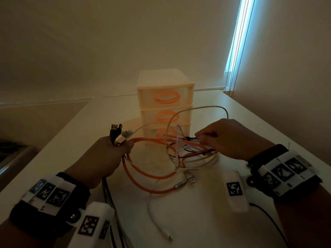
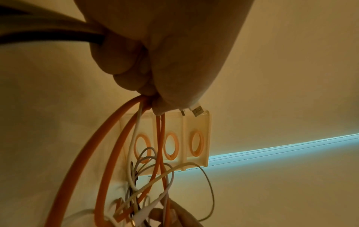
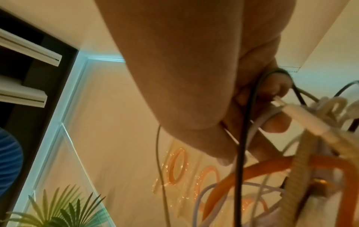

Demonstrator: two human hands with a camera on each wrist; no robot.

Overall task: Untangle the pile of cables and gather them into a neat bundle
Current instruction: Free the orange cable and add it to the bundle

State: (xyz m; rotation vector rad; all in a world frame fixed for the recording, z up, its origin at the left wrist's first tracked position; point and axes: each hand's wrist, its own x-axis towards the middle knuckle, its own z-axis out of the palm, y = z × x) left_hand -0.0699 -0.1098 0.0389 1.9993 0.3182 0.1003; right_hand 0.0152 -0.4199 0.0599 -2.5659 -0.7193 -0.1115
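A tangle of cables (image 1: 180,151) hangs between my two hands above the white table (image 1: 206,221). My left hand (image 1: 109,154) grips several plug ends (image 1: 119,134), black and white, in a fist, with a thick orange cable (image 1: 143,181) looping down from it. The left wrist view shows the same fist (image 2: 155,61) closed around orange cable strands (image 2: 108,138) and white ones. My right hand (image 1: 227,138) pinches thin black and white strands (image 3: 240,138) at the tangle's right side. A white connector (image 3: 170,121) lies against its fingers. A silver USB plug (image 1: 189,176) rests on the table.
A small translucent drawer unit (image 1: 165,104) with orange ring handles stands just behind the cables. A white cable end (image 1: 161,224) trails toward the table's near edge. Beaded blind cords (image 1: 232,77) hang at the back right. A plant (image 3: 58,212) shows in the right wrist view.
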